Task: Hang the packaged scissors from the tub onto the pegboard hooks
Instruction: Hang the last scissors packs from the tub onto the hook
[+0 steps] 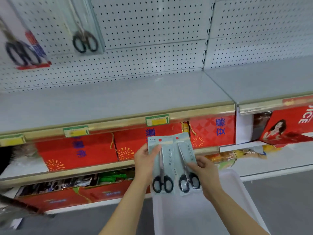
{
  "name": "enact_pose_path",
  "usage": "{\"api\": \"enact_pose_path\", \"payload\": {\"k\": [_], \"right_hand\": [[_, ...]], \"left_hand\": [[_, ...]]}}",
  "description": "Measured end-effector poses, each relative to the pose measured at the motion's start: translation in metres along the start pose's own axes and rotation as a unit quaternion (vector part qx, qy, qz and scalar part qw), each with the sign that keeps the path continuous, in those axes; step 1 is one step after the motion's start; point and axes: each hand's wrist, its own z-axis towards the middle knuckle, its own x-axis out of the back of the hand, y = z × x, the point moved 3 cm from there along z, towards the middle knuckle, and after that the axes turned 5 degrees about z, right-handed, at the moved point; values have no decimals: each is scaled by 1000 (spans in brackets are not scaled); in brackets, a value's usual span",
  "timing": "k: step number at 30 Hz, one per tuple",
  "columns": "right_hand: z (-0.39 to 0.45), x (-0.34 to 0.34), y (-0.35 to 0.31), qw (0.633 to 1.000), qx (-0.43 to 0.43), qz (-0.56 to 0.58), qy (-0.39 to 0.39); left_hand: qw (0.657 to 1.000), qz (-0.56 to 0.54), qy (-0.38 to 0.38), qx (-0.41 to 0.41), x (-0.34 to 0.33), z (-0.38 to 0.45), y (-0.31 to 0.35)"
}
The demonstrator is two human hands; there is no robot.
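Grey shelf (118,97) below white pegboard (152,22), store aisle.

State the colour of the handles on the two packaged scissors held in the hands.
Black, on both pale grey packaged scissors, seen in the head view.

Both hands raised in front of the body, each pinching a card.

The left hand (145,160) was held higher, thumb laid across the front of its scissors pack (160,165); the right hand (205,173) sat lower (fingers curled, thumb forward) on the second scissors pack (186,163); both bare forearms reached up from below, converging.
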Motion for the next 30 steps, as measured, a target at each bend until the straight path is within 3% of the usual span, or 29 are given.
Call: {"api": "enact_pose_path", "payload": {"k": [10, 15, 24, 30], "right_hand": [[-24, -91, -120, 988, 108, 80, -79], [-25, -138, -166, 977, 170, 101, -81], [-16, -224, -245, 957, 237, 157, -50], [-13, -254, -280, 946, 269, 180, -13]], "left_hand": [[988, -25, 87, -122, 68, -7, 154], [975, -54, 121, -180, 103, 7, 222], [942, -40, 106, -315, 135, 44, 331], [934, -56, 79, -345, 138, 71, 384]]}}
